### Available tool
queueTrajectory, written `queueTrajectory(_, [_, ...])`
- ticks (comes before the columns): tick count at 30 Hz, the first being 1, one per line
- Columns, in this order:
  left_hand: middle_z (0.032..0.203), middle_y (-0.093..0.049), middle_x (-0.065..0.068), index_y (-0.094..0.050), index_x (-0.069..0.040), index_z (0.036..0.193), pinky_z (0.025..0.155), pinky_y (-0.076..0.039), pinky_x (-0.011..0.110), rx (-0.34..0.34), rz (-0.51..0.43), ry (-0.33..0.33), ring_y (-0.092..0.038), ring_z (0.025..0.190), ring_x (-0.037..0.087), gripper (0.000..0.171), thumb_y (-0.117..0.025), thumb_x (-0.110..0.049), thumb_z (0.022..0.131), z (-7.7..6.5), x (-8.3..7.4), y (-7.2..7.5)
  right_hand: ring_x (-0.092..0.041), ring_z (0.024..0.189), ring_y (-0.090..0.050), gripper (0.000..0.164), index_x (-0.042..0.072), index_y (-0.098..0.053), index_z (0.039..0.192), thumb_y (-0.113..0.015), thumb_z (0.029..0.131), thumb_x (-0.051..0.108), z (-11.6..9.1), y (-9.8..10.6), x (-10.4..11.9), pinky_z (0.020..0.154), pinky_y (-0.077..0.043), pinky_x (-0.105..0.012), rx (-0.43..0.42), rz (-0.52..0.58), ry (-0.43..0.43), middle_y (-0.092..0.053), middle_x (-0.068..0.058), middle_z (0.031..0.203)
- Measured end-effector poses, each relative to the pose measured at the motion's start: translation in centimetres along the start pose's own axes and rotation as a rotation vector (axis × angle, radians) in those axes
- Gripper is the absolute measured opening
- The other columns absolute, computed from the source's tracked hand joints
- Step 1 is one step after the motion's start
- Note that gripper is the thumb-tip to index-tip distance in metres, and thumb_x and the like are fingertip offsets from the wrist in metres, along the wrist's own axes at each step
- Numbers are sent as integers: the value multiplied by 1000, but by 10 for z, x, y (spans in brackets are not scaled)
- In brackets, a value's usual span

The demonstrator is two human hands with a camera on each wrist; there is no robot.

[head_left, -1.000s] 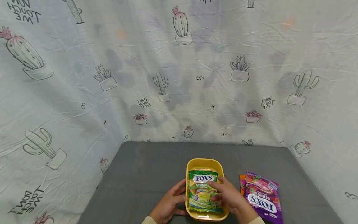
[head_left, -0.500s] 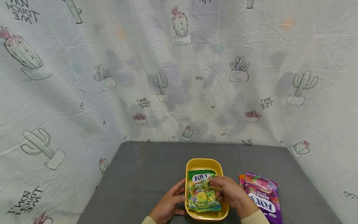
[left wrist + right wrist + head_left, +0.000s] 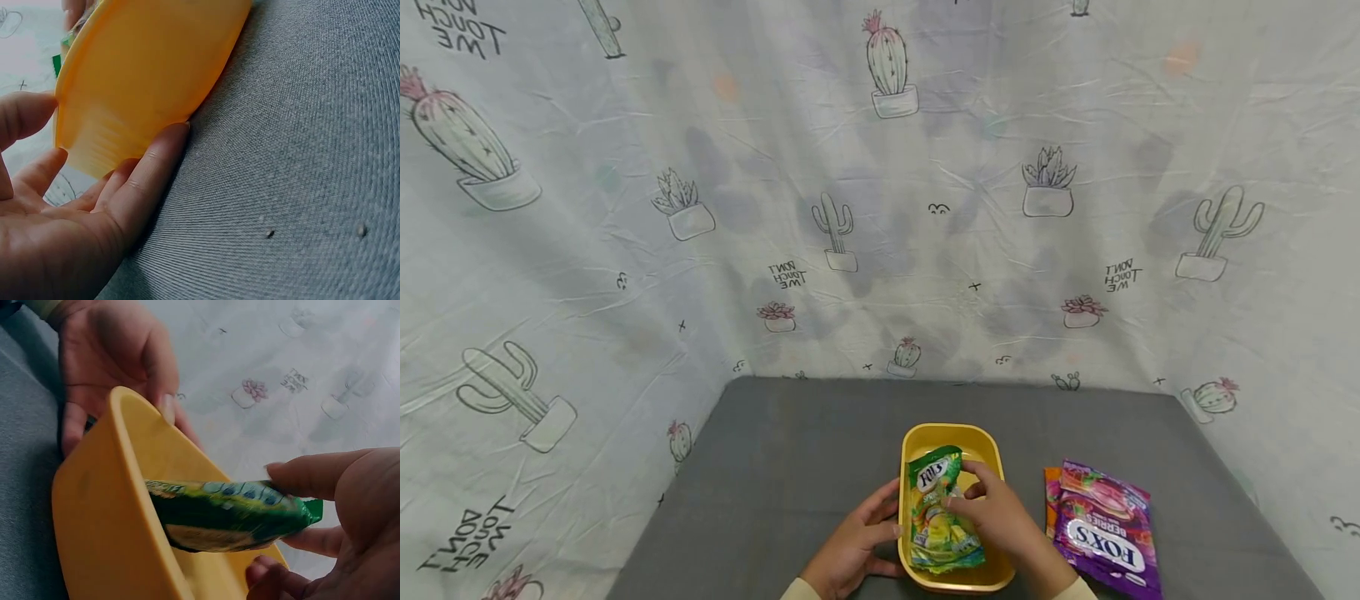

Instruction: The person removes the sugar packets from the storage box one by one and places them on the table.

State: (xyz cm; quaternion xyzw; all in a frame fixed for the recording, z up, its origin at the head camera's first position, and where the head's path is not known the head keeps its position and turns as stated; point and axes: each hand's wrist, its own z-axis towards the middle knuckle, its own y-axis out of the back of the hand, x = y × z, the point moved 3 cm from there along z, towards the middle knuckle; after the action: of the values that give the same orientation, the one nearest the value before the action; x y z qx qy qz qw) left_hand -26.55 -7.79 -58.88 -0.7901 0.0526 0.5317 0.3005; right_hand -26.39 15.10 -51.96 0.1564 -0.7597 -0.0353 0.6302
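A green FOX'S Spring candy bag (image 3: 934, 523) leans tilted inside a yellow rectangular container (image 3: 994, 563). My right hand (image 3: 1000, 510) pinches the bag's right edge between thumb and fingers. In the right wrist view the candy bag (image 3: 219, 515) shows its dark green side and rises at an angle from the container (image 3: 106, 512). On the container's left side, my left hand (image 3: 856, 537) rests with extended fingers against the outer wall and the thumb at the rim. The left wrist view shows those fingers (image 3: 144, 181) touching the yellow wall near the cloth.
To the right on the grey cloth-covered table (image 3: 805, 450) lies a purple FOX'S Berries bag (image 3: 1108, 529), overlapping an orange packet (image 3: 1051, 492). A white curtain with cactus prints (image 3: 895, 208) closes off the back and sides.
My right hand has gone from touching the green candy bag to pinching it. The bag has folded narrower, and its right side has lifted and shifted left. My left hand stays at the container.
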Motion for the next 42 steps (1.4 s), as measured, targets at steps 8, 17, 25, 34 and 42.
queueTrajectory(8, [149,-33,16,-27,-22,153,73,-49,61,19,-8,4,-52,114,37,66,-57,-15,94,0,0,-1,-27,76,-57,68,7,-42,139,-75,81,13,0,-4,0,61,-53,-39,9,46,9,-51,-17,98])
queueTrajectory(17, [147,-35,16,-30,-23,152,72,-49,61,11,-15,2,-54,112,37,64,-56,-13,94,0,0,0,-26,75,-59,68,7,-40,141,-71,81,5,1,0,-5,62,-54,-40,8,86,12,-56,-16,92])
queueTrajectory(25, [147,-36,15,-31,-23,151,71,-50,60,-3,-7,-2,-54,112,37,64,-57,-13,94,-1,-1,-2,-28,79,-58,68,8,-39,142,-69,82,3,-1,5,-7,64,-54,-41,9,156,-7,-55,-19,96])
queueTrajectory(34, [147,-35,16,-29,-22,152,72,-50,60,11,-7,-9,-53,113,37,64,-56,-13,94,-1,0,-2,-29,81,-57,70,7,-36,143,-69,81,1,-3,8,-11,65,-54,-42,13,215,-12,-51,-21,101])
queueTrajectory(42, [146,-37,15,-32,-24,151,71,-50,60,1,-11,-10,-54,111,36,63,-56,-13,94,0,1,-2,-31,83,-61,74,9,-31,145,-70,82,4,-11,25,-5,68,-54,-43,7,320,-26,-52,-22,104])
